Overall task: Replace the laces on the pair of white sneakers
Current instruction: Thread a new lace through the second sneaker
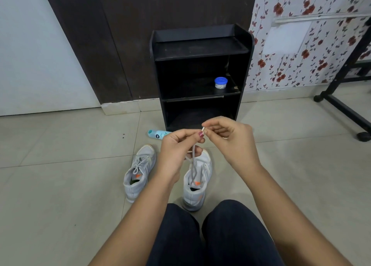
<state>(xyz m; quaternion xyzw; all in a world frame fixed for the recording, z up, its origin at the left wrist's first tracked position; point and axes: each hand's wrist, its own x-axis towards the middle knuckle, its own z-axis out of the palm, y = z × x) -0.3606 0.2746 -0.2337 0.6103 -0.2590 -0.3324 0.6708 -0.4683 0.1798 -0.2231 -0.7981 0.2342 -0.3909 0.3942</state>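
Standing against the wall ahead, a black shelf unit (200, 50) carries a blue-lidded jar (220, 83) on its middle shelf. A spray can (157, 134) lies on the tiled floor (60, 185) at its foot, just behind the hands. A black wheeled stand (341, 109) crosses the right edge. Bare tile spreads left of the laced sneaker (139, 171). Above the other sneaker (197, 185), the right hand (228, 139) pinches the lace (193, 165) at its white tip. The left hand (176, 151) pinches it just below, and the lace runs down into that shoe.
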